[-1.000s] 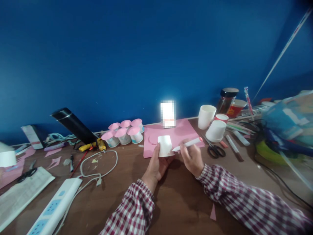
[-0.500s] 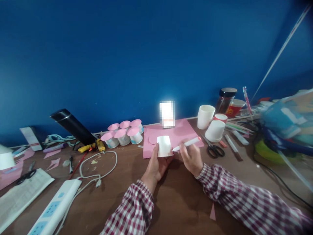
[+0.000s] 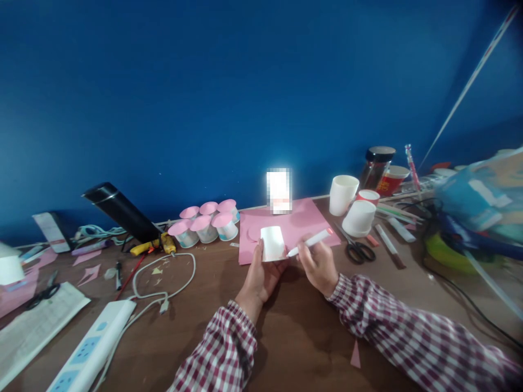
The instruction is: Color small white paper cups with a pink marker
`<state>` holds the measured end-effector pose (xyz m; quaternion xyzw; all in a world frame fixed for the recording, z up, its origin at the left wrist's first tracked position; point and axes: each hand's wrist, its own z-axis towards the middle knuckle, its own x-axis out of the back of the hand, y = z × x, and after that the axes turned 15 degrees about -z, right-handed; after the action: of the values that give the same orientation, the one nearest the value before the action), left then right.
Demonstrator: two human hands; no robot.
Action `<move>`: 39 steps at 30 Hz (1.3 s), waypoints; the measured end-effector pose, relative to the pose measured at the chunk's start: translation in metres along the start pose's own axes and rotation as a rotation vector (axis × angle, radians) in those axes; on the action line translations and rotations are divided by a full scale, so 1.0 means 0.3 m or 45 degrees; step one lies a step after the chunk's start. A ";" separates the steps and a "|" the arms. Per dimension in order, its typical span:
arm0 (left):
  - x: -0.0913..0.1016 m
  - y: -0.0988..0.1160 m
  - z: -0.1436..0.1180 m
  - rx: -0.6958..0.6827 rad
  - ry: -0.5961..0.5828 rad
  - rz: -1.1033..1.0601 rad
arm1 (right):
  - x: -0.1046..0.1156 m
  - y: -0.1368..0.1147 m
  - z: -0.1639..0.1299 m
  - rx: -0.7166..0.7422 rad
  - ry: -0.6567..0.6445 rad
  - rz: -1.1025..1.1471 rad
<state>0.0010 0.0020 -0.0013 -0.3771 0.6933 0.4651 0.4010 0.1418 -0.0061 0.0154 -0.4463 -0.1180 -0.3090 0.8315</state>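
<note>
- Far left edge: a white cup (image 3: 8, 268) sits w/ pink paper below it, black scissors (image 3: 41, 294) just beside, all on the table (image 3: 302, 337).
- Front left: white power strip (image 3: 87, 351) lies diagonal; its grey cable (image 3: 163, 280) loops toward the middle.
- Behind that: a black flask (image 3: 122, 212) leans tilted; a yellow tool (image 3: 153, 245) lies at its foot.
- Left of centre: five small pots w/ pink lids (image 3: 206, 220) cluster close together near the blue wall (image 3: 245, 81).
- Centre: your left hand (image 3: 261, 275) is closed round a small white paper cup (image 3: 273, 243), held up off the table, above the near edge of a pink sheet (image 3: 302, 220).
- Just right of it: your right hand (image 3: 321, 264) grips a white marker (image 3: 309, 242) w/ an orange-red end; the tip meets the cup's right side.
- Both sleeves are red-white check.
- Right of the sheet: another pair of scissors (image 3: 358, 250) lies flat; an upturned white cup (image 3: 359, 219) is near, an upright white cup (image 3: 342, 194) behind it.
- Further back right: a red cup (image 3: 392, 179) and a dark-lidded jar (image 3: 378, 163) stand side by side.
- Far right: blurred blue bag & clutter, can't tell details.
</note>
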 end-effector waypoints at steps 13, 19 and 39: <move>-0.016 0.002 -0.012 -0.022 -0.087 -0.017 | -0.027 0.046 0.016 -0.026 0.030 0.323; -0.027 -0.004 -0.021 0.032 -0.264 -0.039 | -0.052 0.058 0.013 -0.077 -0.129 0.272; -0.009 0.001 0.014 -0.100 0.031 0.048 | -0.072 0.172 0.063 -0.363 0.226 0.258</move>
<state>0.0027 0.0064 0.0003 -0.3852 0.6863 0.4948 0.3685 0.1583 0.0394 -0.0185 -0.5403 0.0463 -0.2754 0.7938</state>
